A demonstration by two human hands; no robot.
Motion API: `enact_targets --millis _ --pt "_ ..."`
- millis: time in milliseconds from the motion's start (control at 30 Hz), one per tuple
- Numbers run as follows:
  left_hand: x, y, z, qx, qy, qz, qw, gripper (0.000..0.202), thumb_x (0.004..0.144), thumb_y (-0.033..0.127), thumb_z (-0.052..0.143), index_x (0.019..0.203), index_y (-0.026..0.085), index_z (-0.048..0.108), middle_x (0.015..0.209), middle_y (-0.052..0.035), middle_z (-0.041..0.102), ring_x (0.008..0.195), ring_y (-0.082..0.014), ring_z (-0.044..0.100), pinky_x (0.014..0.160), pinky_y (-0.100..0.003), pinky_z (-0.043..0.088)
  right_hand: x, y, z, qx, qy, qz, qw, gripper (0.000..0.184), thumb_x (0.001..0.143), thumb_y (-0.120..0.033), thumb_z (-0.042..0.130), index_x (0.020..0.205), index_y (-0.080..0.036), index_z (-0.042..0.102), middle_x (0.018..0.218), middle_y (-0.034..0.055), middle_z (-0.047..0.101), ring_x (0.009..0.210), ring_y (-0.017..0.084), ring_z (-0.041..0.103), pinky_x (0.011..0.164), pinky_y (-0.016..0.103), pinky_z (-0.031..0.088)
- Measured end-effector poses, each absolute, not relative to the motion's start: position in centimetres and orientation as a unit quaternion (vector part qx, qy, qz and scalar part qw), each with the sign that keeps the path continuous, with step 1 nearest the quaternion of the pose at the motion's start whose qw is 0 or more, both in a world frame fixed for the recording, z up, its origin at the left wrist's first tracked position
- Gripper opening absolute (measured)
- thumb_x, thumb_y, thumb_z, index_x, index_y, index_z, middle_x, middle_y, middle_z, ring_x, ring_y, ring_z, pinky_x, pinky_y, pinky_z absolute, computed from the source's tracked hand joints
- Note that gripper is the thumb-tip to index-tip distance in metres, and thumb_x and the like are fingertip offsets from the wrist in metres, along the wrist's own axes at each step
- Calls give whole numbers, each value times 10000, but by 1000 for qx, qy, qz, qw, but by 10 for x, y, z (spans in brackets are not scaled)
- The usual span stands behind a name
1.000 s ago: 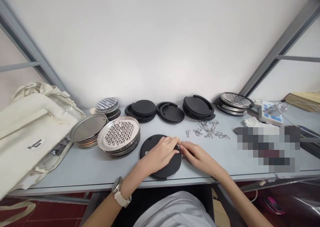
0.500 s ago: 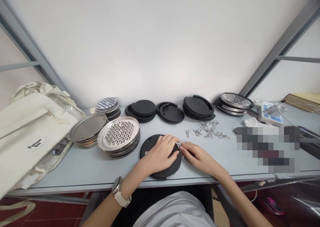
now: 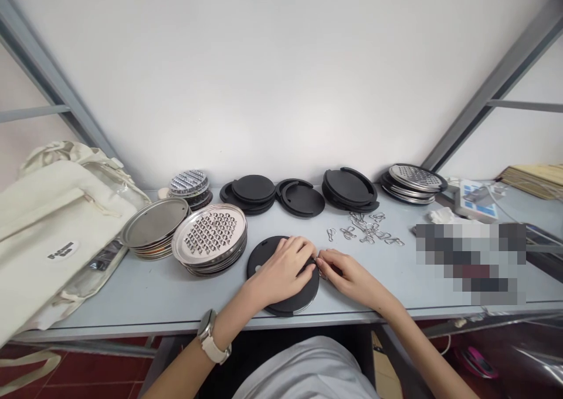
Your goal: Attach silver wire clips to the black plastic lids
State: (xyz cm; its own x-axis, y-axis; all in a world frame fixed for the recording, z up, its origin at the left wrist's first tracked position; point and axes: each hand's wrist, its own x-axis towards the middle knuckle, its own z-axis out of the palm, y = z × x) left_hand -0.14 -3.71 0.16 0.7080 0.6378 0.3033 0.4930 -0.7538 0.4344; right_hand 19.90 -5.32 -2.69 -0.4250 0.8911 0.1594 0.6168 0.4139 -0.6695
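Note:
A black round disc (image 3: 268, 255) lies near the table's front edge, with a silvery metal edge showing at its lower right. My left hand (image 3: 285, 273) lies over it, fingers bent and gripping its right side. At that right edge my right hand (image 3: 345, 274) pinches a small metal wire clip (image 3: 324, 274), mostly hidden by the fingers. Several similar wire clips (image 3: 367, 229) are scattered on the table beyond my right hand.
To the left stand stacks of metal grater discs (image 3: 211, 234) and plain metal discs (image 3: 153, 223), beside a cream bag (image 3: 57, 223). Black round holders (image 3: 303, 200) line the wall. Back right are more grater discs (image 3: 413, 177), a small box (image 3: 477, 199) and a blurred patch.
My right fingers have shifted slightly at the disc's right edge, and the wire clip now shows less between them. My left hand stays on the disc.

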Motion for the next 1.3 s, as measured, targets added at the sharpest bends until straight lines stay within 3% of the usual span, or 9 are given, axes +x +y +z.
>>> enact_targets --millis 233,633,867,1300 --pt "-1 -37 0 900 318 236 182 112 904 178 460 1008 210 489 1055 -47 533 1019 -209 501 921 -368 398 200 -54 -26 -467 -807 260 250 322 978 -372 369 711 -200 420 686 -16 478 618 133 442 589 255 367" --pt "-1 -37 0 897 321 236 190 115 898 174 474 1007 206 487 1066 -51 551 1043 -210 509 945 -378 393 201 -53 -25 -456 -812 266 249 351 997 -358 324 738 -190 491 720 11 521 665 149 480 652 284 405" --pt "-1 -38 3 905 287 228 215 283 919 110 419 1174 229 448 1188 -52 579 1120 -200 524 981 -376 374 201 -53 -26 -459 -816 251 245 311 991 -314 336 753 -189 494 723 9 519 679 158 498 666 283 391" --pt "-1 -36 2 907 279 237 207 272 935 111 420 1177 228 465 1204 -26 605 1120 -174 542 977 -356 343 201 -54 -26 -465 -812 254 244 290 972 -285 363 727 -188 482 710 11 508 665 158 489 640 280 377"
